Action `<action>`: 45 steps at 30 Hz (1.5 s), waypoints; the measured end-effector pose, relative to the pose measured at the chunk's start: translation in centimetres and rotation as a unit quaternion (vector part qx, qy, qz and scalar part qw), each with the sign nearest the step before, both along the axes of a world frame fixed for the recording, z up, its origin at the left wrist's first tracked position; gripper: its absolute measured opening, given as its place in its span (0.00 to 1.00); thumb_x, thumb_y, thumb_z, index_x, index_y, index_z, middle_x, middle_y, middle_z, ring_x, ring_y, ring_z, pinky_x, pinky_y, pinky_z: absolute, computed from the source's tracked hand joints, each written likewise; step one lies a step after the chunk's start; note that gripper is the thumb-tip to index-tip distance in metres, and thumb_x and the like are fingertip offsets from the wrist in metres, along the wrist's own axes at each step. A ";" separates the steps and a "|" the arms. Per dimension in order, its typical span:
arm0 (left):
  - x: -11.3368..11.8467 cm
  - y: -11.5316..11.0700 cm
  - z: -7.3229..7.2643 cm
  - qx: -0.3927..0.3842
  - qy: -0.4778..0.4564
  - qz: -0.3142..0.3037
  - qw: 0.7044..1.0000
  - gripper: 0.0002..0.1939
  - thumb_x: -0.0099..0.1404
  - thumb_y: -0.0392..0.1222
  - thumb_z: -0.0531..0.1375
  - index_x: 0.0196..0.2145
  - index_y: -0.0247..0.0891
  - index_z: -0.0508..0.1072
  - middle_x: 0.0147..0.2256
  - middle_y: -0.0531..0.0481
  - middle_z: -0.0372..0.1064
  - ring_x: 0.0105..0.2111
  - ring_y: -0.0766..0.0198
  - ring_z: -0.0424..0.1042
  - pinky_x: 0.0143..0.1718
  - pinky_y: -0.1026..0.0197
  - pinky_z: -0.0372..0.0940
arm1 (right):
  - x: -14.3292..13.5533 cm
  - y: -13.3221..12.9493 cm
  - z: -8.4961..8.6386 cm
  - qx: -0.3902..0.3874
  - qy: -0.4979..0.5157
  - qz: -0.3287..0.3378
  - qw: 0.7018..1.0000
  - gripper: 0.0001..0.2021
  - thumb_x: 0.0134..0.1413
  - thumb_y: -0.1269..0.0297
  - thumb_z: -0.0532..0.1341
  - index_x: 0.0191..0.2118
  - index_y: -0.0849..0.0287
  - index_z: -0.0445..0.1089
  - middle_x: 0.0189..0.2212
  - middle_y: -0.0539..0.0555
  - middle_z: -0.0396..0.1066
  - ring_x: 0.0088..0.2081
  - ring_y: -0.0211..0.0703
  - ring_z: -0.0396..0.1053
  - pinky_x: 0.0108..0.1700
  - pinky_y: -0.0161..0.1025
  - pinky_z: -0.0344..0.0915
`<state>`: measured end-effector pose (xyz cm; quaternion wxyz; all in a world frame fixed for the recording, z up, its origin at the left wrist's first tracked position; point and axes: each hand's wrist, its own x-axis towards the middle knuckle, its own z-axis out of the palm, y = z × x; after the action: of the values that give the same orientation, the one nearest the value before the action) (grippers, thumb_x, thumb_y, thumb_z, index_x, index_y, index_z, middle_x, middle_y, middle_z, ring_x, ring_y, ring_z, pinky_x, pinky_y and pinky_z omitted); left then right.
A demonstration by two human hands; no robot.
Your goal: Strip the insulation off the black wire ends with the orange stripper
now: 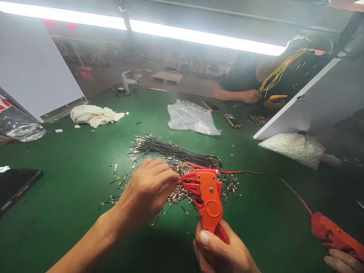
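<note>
We list one wire stripper (209, 193): orange body — red nose and trigger. With it we enter a bundle of black wires (179, 149), silvery at one end, and loose clippings (179, 194) in mixed black and copper. The surface (270, 216) we record as plain green. Further, we note: a cream cloth (89, 114); a clear, whitish plastic bag (190, 117); a second tool (335, 231), red and orange; yellow wires (280, 74); a plain white panel (36, 57); a black phone (18, 185); a bottle label (5, 103) — red on white.
</note>
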<state>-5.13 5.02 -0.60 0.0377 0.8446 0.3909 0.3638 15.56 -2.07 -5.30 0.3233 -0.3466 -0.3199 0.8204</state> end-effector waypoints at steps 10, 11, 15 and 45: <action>0.3 -0.2 -0.1 0.005 -0.017 0.014 1.000 0.07 0.66 0.31 0.56 0.31 0.36 0.71 0.24 0.54 0.64 0.28 0.66 0.59 0.32 0.61 0.54 | 0.5 0.7 0.8 -0.049 0.130 0.020 0.990 0.20 0.49 0.50 0.65 0.38 0.63 0.66 0.25 0.53 0.70 0.26 0.38 0.69 0.32 0.37 0.64; 0.3 -0.2 -0.1 0.005 -0.016 0.019 1.000 0.07 0.66 0.31 0.56 0.30 0.36 0.71 0.24 0.54 0.64 0.27 0.66 0.59 0.32 0.61 0.54 | 0.5 0.7 0.7 -0.055 0.137 0.021 0.989 0.20 0.50 0.50 0.64 0.38 0.64 0.66 0.26 0.54 0.72 0.26 0.38 0.69 0.32 0.37 0.64; 0.5 -0.2 0.1 -0.029 -0.061 0.055 0.996 0.08 0.65 0.32 0.57 0.28 0.37 0.71 0.23 0.54 0.66 0.27 0.67 0.61 0.31 0.61 0.57 | 0.3 0.8 0.5 -0.044 0.172 0.037 0.983 0.20 0.50 0.49 0.63 0.39 0.64 0.67 0.28 0.57 0.73 0.26 0.38 0.69 0.29 0.33 0.61; 2.9 -2.0 -1.6 0.011 -0.017 -0.133 0.991 0.09 0.64 0.30 0.57 0.28 0.37 0.72 0.26 0.50 0.66 0.26 0.65 0.56 0.25 0.62 0.53 | 1.0 1.4 2.3 -0.044 0.030 -0.143 0.988 0.18 0.50 0.62 0.68 0.45 0.60 0.65 0.32 0.51 0.70 0.32 0.41 0.70 0.36 0.41 0.67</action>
<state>-2.24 2.98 -2.15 0.0832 0.8834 0.2701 0.3738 16.60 -0.70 -2.98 0.4313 -0.3779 -0.2207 0.7889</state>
